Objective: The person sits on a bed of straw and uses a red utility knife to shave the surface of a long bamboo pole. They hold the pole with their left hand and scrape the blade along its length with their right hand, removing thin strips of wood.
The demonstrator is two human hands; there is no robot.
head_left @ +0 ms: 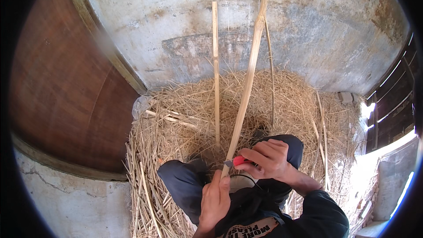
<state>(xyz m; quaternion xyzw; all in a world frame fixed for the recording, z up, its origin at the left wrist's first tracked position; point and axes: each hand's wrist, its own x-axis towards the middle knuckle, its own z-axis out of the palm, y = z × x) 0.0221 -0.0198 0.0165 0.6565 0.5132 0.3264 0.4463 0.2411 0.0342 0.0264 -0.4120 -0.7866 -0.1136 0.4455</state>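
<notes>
brown panel (61,75) stands at far left beside a grey wall (317,48); straw (189,101) covers the ground below. one pale stick (215,53) stands upright at the wall. left hand (215,202): clamped on the near end of the wooden strip (249,83), which extends away between the bent legs (178,185). knife (241,160): blade against the strip, just beyond the left fingertips. right hand (268,158): closed around the red handle. one thin stick (269,48) stands behind the strip.

caution: the blade may slip into the left hand or a leg, the probable cause being excess force or an uneven grain. the long far end may swing if the left grip loosens.

count, left to right: panel, one; pale stick, one; left hand, one; strip, one; knife, one; right hand, one; thin stick, one; straw, too many stalks to count.
</notes>
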